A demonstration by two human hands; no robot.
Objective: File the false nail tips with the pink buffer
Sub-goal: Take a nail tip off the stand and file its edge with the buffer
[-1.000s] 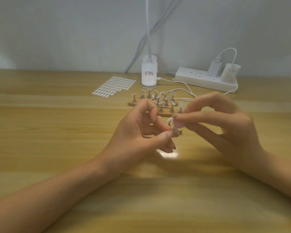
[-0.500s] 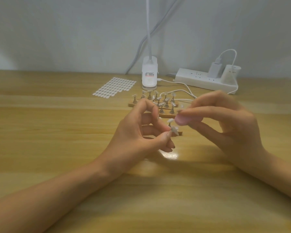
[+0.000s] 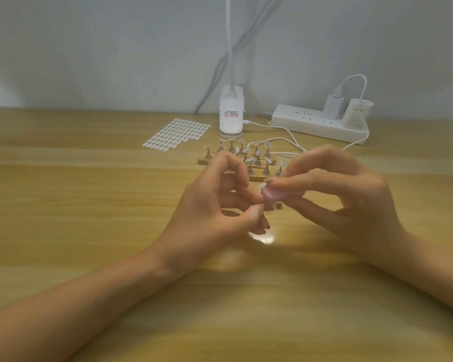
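So the left hand (image 3: 220,205) was pinching one false nail tip (image 3: 270,205) between thumb and fingertips, with the index finger arched up over it. The right hand (image 3: 351,202), at 3 o'clock from the left, was pinching the pink buffer (image 3: 275,195) between thumb and fingers. The buffer's end sat right against the tip, just above it. It was too blurry to tell how the tip was mounted.

Both hands were over the wooden table (image 3: 89,218), roughly mid-frame. At 12 o'clock from them stood the other nail tips on stands (image 3: 256,155), partly hidden by fingers. Farther back at 12 was a white lamp base (image 3: 231,113). There was a sheet of sticky tabs (image 3: 178,131) at 11, and a white power strip (image 3: 319,124) with a charger (image 3: 332,107) plugged in at 1.
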